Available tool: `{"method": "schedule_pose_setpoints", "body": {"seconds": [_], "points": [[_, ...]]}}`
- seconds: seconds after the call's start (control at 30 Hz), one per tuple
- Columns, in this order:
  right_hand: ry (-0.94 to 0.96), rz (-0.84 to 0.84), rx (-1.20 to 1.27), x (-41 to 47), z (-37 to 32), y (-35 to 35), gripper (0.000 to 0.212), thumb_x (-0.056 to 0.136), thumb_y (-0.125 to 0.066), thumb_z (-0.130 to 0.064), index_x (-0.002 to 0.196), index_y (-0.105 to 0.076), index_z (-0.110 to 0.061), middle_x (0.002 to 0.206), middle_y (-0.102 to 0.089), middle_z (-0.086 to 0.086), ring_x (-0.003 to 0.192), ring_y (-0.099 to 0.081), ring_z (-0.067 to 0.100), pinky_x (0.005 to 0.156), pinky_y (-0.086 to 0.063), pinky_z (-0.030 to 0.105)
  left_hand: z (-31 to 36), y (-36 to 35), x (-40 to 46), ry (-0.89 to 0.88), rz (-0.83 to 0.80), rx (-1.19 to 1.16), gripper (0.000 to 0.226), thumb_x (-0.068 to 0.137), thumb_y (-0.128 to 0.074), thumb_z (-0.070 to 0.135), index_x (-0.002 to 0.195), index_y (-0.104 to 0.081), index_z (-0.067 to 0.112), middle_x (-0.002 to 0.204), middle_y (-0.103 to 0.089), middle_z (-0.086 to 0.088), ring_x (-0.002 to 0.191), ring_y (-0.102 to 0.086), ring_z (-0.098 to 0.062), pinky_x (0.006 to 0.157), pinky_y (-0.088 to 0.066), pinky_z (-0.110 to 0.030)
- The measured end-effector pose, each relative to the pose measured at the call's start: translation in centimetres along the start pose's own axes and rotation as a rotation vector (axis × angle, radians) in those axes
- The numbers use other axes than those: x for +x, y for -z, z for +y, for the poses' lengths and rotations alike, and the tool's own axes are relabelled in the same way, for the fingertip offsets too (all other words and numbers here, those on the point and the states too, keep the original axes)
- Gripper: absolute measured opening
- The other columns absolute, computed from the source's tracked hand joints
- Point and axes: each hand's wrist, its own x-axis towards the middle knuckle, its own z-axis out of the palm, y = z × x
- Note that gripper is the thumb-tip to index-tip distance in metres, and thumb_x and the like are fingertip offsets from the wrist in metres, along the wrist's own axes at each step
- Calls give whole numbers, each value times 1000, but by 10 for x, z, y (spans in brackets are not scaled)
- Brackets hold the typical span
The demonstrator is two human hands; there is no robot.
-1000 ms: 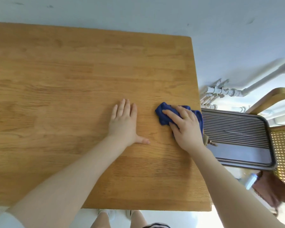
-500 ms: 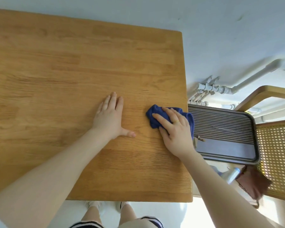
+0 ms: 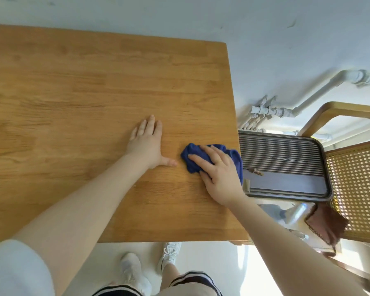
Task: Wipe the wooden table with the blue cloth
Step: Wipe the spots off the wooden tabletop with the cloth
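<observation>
Blue cloth (image 3: 191, 155), bunched into a loose wad, lies on the wooden table (image 3: 98, 88) close to its right edge, roughly midway between the far right corner and the near right corner; part of it reaches that edge. My right hand (image 3: 219, 175) presses flat on top of it, fingers (image 3: 198, 158) spread and laid over the folds rather than pinching them, so the cloth is held down by palm pressure. My left hand (image 3: 146, 144) rests flat on bare wood just beside the cloth, toward the middle of the table, fingers extended and close together, thumb out, holding nothing; I take it to be a brace.

Step in hand, as I judge it: a wiping stroke along the right side of the top. The large area toward the left edge and the far edge shows no cloth, and I cannot tell from the surface whether it is clean. The next move calls for steady downward pressure while sliding the cloth away from the right edge, and for lifting or shifting the left hand so that it does not block the path.

Beyond the right edge a dark ribbed tray (image 3: 282, 150) sits on a cane chair (image 3: 359, 182). No brand, label or writing is legible anywhere.
</observation>
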Motion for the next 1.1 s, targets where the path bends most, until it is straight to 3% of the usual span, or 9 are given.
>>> {"method": "schedule_pose_setpoints", "body": {"seconds": [0.17,0.27,0.37,0.53,0.67,0.9,1.1], "points": [[133,-80,-3,-6,6,3,40,86,-45,-25,124,-56,-27,133,-52,11,118,-48,38,98,-36,49,-11,-1,-27,-156,31,-123,110,75,-62,61,149,11,24,156,21,-1,145,6,-21,118,-2,-36],[-39,27,-45,27,7,0,41,85,-41,-25,120,-61,-22,128,-56,15,113,-51,41,94,-40,53,-38,-7,-51,-202,14,-87,113,74,-63,60,147,16,27,155,22,2,145,9,-17,118,-1,-37],[-225,85,-37,34,-25,-14,41,86,-39,-25,121,-60,-22,132,-52,17,120,-45,42,98,-33,53,-64,-13,-73,-187,-50,-3,117,71,-65,62,146,18,26,154,26,2,143,17,-16,116,4,-36],[2,12,23,-10,-102,-45,39,84,-40,-26,117,-62,-25,128,-56,14,115,-52,39,94,-38,51,-95,-26,-105,-113,-103,45,127,66,-68,64,147,19,20,152,31,-2,142,21,-18,115,7,-35],[102,-15,8,-13,-104,-47,39,85,-43,-24,120,-59,-27,129,-56,13,114,-53,38,93,-40,50,-123,-33,-120,-22,-82,81,130,65,-67,66,146,21,16,152,31,-6,142,21,-21,115,6,-37],[-224,80,-62,41,-113,-57,41,87,-40,-21,125,-56,-27,136,-49,14,122,-42,39,100,-31,50,-140,-51,-125,53,-16,91,129,61,-61,75,149,11,13,156,18,-10,145,10,-23,116,3,-36],[141,-42,-17,-11,-176,-79,41,82,-40,-23,116,-63,-28,127,-57,12,114,-53,38,94,-38,52,-141,-54,-127,47,22,16,127,62,-67,69,150,7,15,157,16,-8,145,8,-22,117,-1,-35]]}}
